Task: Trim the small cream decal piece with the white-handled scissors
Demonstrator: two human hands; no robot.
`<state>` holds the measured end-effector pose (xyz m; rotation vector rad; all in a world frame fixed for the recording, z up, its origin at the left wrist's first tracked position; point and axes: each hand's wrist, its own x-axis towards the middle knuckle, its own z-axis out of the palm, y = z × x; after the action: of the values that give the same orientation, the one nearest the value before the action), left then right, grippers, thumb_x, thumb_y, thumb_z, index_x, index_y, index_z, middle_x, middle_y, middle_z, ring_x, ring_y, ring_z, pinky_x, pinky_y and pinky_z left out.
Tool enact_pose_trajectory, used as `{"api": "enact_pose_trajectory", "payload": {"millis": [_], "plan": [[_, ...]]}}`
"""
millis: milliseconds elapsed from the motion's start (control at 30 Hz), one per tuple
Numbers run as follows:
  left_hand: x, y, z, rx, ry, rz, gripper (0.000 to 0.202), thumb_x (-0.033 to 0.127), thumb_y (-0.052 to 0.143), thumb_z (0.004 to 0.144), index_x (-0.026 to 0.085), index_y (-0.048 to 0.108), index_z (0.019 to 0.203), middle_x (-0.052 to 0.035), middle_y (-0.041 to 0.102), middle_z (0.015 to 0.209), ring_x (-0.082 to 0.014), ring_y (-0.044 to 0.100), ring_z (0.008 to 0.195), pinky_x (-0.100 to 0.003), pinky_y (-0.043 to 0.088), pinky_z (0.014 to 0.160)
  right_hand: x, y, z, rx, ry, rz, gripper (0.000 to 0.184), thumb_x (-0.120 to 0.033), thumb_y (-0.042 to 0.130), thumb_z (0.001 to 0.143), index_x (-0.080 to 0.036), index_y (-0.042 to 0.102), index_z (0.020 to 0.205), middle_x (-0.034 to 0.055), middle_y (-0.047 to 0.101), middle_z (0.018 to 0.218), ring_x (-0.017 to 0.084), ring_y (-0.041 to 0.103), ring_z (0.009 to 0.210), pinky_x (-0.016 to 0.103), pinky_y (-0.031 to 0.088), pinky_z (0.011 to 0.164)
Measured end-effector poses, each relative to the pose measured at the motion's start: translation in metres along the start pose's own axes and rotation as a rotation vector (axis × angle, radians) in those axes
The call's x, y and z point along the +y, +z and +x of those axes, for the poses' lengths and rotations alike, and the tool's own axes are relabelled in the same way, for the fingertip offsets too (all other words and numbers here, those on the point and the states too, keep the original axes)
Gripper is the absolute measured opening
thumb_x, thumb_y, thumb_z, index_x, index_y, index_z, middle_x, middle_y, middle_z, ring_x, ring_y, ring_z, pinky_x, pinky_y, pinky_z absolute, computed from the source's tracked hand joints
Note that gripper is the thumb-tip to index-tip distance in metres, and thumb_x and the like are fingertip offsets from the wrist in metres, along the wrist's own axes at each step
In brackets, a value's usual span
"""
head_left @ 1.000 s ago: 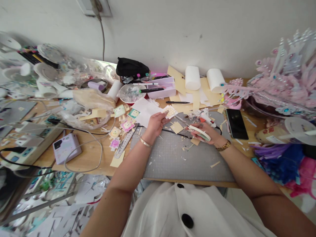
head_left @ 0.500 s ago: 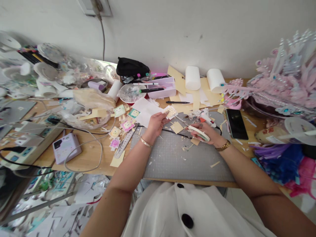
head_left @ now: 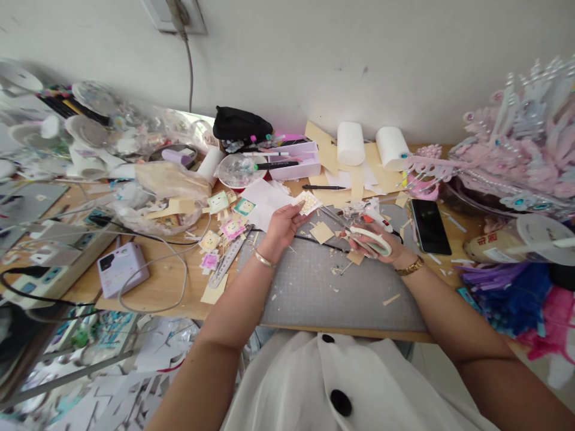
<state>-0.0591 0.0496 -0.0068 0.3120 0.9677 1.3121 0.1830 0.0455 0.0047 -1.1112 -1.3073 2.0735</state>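
Observation:
My left hand (head_left: 286, 226) pinches a small piece of white paper with a yellowish pattern (head_left: 308, 203) between thumb and fingers. In my right hand (head_left: 376, 244) is a pair of scissors (head_left: 374, 236) with pale handles, the blades pointing left toward the paper. The blades look parted, and their tips lie close to the paper's right edge. Beneath both hands spreads a grey cutting mat (head_left: 309, 287) strewn with scraps. A tan cardboard square (head_left: 322, 232) rests on it between my hands. Behind my right hand lies a glue gun (head_left: 376, 216), partly hidden.
Small painted square faces (head_left: 232, 227) and a metal ruler (head_left: 228, 263) lie left of the mat. A phone (head_left: 430, 226) is to the right, near a drink cup (head_left: 498, 242). At the back stand a lilac tray (head_left: 294, 160) and white rolls (head_left: 350, 143). Cables (head_left: 184, 281) trail at left.
The scissors have drawn back slightly to the right from the paper, and their handles have spread wider. The paper has tilted a little in my left hand.

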Motion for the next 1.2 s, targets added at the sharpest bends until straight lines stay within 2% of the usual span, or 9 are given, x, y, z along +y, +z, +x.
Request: {"api": "enact_pose_trajectory", "payload": {"millis": [133, 333, 533, 733, 900, 1200], "plan": [[-0.0008, -0.0015, 0.0008, -0.007, 0.002, 0.016, 0.010, 0.015, 0.074, 0.075, 0.010, 0.066, 0.076, -0.0086, 0.073, 0.085, -0.0167, 0.071, 0.079, -0.041, 0.051, 0.100, -0.0006, 0.0023, 0.0013, 0.040, 0.042, 0.011, 0.033, -0.039, 0.081, 0.059, -0.018, 0.067, 0.080, -0.0016, 0.060, 0.057, 0.005, 0.041, 0.038, 0.016, 0.027, 0.030], [-0.0043, -0.0047, 0.0041, -0.020, 0.016, 0.045, 0.019, 0.018, 0.077, 0.072, 0.013, 0.059, 0.067, -0.0060, 0.073, 0.080, -0.0157, 0.071, 0.077, -0.039, 0.053, 0.098, -0.0004, 0.0052, 0.0039, 0.038, 0.095, 0.046, 0.036, -0.032, 0.083, 0.057, -0.014, 0.069, 0.085, -0.0028, 0.057, 0.054, 0.004, 0.039, 0.036, 0.016, 0.025, 0.030], [-0.0045, -0.0039, 0.0039, -0.016, 0.012, 0.035, 0.019, 0.017, 0.078, 0.071, 0.013, 0.060, 0.068, -0.0078, 0.073, 0.081, -0.0177, 0.072, 0.078, -0.042, 0.052, 0.100, 0.0040, 0.0046, 0.0058, 0.102, 0.077, 0.090, 0.034, -0.027, 0.082, 0.055, -0.013, 0.070, 0.084, -0.0016, 0.058, 0.055, 0.006, 0.042, 0.039, 0.016, 0.026, 0.029], [-0.0044, -0.0031, 0.0032, -0.020, 0.022, 0.036, 0.016, 0.016, 0.076, 0.073, 0.013, 0.061, 0.067, -0.0063, 0.073, 0.078, -0.0172, 0.072, 0.075, -0.044, 0.052, 0.100, 0.0032, 0.0058, 0.0057, 0.085, 0.080, 0.076, 0.035, -0.028, 0.081, 0.057, -0.011, 0.070, 0.085, -0.0030, 0.056, 0.053, 0.004, 0.039, 0.035, 0.016, 0.026, 0.029], [-0.0038, -0.0013, 0.0025, -0.016, 0.018, 0.042, 0.015, 0.014, 0.074, 0.075, 0.012, 0.061, 0.067, -0.0066, 0.073, 0.079, -0.0159, 0.071, 0.073, -0.044, 0.052, 0.101, 0.0035, 0.0065, 0.0058, 0.115, 0.097, 0.099, 0.040, -0.029, 0.084, 0.054, -0.012, 0.070, 0.087, -0.0032, 0.057, 0.054, 0.003, 0.039, 0.036, 0.015, 0.027, 0.030], [-0.0046, -0.0024, 0.0028, -0.016, 0.023, 0.069, 0.015, 0.015, 0.075, 0.073, 0.012, 0.062, 0.068, -0.0079, 0.073, 0.080, -0.0178, 0.072, 0.078, -0.041, 0.053, 0.098, 0.0060, 0.0034, 0.0062, 0.090, 0.073, 0.075, 0.038, -0.030, 0.084, 0.056, -0.013, 0.070, 0.087, -0.0030, 0.057, 0.053, 0.004, 0.039, 0.036, 0.016, 0.027, 0.030]]}}
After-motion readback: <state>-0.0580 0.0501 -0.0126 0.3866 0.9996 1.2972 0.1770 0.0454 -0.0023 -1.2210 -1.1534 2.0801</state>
